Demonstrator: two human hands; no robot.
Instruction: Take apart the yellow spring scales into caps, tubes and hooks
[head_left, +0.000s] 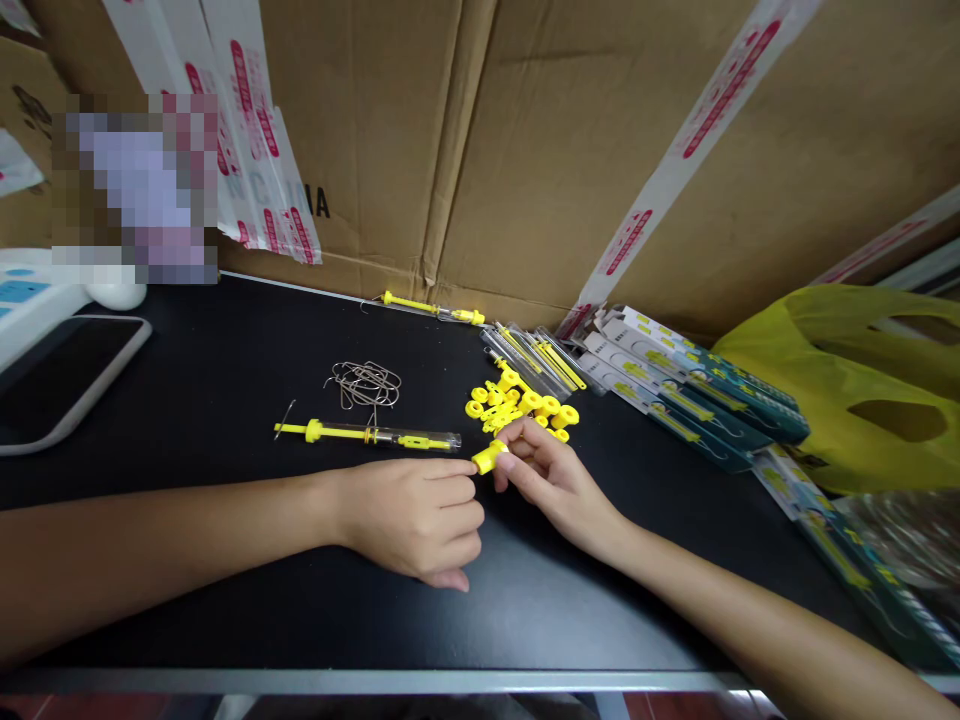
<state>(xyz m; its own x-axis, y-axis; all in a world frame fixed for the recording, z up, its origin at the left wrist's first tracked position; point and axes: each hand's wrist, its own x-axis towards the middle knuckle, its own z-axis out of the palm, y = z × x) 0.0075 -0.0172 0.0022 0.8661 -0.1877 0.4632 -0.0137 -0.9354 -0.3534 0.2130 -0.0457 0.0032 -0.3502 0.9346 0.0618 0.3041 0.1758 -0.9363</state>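
Between the thumb and fingers of my right hand (551, 475) is a small yellow plastic cap (489, 458). My left hand (420, 515) is curled, with its index fingertip touching the left end of that cap. Just above my left hand lies a clear tube assembly with a yellow rod (345, 433). Behind it is a pile of bent metal hooks (365, 385). Several loose yellow parts (517, 402) lie beyond my right hand. Clear tubes with yellow rods (538, 358) are behind them, and another yellow assembly (431, 308) rests by the cardboard.
Green and white packages (697, 385) are stacked at the right, beside a yellow plastic bag (847, 380). A phone (64, 375) lies at the left of the black table (525, 620). Large cardboard (600, 130) stands along the back.
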